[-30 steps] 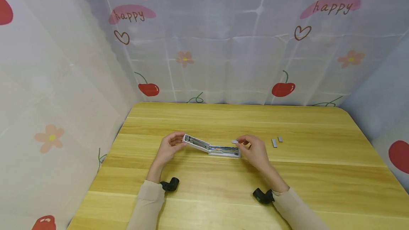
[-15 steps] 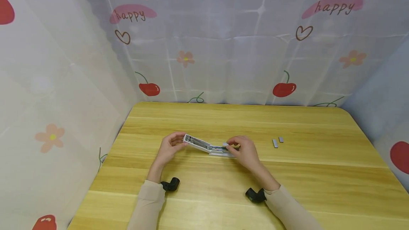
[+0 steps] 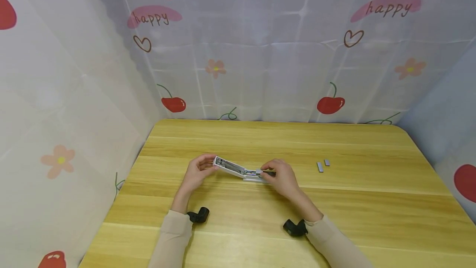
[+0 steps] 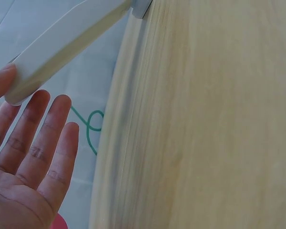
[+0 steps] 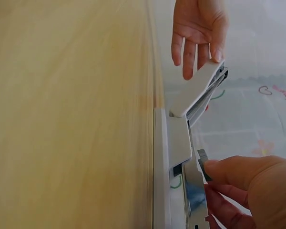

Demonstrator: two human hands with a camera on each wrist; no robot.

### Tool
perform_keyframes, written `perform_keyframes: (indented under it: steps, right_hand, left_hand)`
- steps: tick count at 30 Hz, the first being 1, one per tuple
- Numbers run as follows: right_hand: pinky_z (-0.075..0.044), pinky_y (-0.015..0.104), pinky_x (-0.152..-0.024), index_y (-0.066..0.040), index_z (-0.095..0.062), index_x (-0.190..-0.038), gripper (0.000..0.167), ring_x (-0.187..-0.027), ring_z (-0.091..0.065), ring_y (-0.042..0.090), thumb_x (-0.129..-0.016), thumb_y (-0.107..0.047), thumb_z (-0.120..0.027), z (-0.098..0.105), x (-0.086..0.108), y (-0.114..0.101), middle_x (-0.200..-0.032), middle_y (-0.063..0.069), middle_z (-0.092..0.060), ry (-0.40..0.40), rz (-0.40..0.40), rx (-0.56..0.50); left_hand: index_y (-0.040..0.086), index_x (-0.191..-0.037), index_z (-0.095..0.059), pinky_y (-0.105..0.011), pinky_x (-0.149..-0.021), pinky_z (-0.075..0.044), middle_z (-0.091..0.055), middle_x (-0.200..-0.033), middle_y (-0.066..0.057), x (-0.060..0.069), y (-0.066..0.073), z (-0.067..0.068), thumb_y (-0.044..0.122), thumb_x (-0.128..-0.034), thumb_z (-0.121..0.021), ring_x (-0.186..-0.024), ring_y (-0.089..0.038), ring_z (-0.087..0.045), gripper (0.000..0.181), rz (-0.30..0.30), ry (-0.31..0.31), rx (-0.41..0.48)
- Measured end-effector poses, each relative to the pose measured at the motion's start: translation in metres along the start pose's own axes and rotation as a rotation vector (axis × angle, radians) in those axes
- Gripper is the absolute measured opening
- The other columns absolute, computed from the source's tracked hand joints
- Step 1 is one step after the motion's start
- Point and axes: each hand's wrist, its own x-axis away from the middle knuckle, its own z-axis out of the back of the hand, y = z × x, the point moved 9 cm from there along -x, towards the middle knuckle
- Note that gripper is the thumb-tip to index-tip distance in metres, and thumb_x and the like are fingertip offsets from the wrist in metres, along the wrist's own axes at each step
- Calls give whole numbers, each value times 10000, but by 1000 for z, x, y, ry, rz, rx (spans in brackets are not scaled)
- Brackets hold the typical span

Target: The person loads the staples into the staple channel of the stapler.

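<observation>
A white stapler (image 3: 229, 167) lies opened out on the table, its top part tilted up to the left. My left hand (image 3: 196, 173) pinches the raised end between thumb and index finger, the other fingers loosely extended, as the left wrist view shows on the white cover (image 4: 62, 45). Over the base's metal channel, my right hand (image 3: 283, 179) pinches a small grey staple strip (image 3: 259, 171). In the right wrist view, thumb and fingers hold that strip (image 5: 203, 160) beside the channel. My right fingers hide the base's right end in the head view.
Two grey staple strips (image 3: 320, 167) (image 3: 327, 162) lie on the wooden table (image 3: 238, 222) right of my right hand. A patterned curtain (image 3: 260, 61) hangs behind the table. Each wrist bears a black camera (image 3: 198, 215).
My right hand has moved left along the stapler's base with the strip, which is now lower, over the channel. My left hand has stayed at the raised end.
</observation>
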Motion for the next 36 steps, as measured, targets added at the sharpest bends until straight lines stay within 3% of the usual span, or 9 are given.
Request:
perform_keyframes:
  steps: [15, 24, 31, 36]
  right_hand:
    - [-516, 400, -751, -110, -749, -892, 94, -847, -618, 206, -808, -114, -791, -6, 0, -2, -903, 26, -702, -25, -2, 5]
    - [-520, 401, -779, -106, -748, -891, 85, -860, -637, 214, -814, -104, -784, -12, 0, -2, -908, 33, -705, -38, -19, -13]
    - [-525, 419, -806, -111, -746, -895, 81, -882, -646, 228, -820, -103, -775, -16, -1, -5, -909, 30, -703, -44, -23, -34]
    - [-530, 423, -810, -104, -755, -907, 93, -883, -649, 230, -817, -106, -780, -16, -1, -6, -910, 31, -705, -42, -29, -42]
  left_hand:
    - [-51, -1262, -595, -171, -818, -517, -620, -1201, -267, 1, 2, -1, -9, -879, -692, -1012, -244, -612, 398, 22, 4, 1]
    - [-112, -1241, -579, -166, -818, -514, -614, -1177, -308, 10, 27, -4, -66, -872, -667, -1010, -274, -615, 382, 22, -7, -12]
    - [-73, -1261, -586, -166, -821, -514, -622, -1190, -277, 2, 3, -1, -37, -874, -683, -1011, -233, -618, 401, 17, 3, 8]
    - [-50, -1258, -596, -176, -838, -516, -631, -1183, -258, 1, 0, -1, 1, -875, -699, -1010, -223, -625, 401, -3, 7, -10]
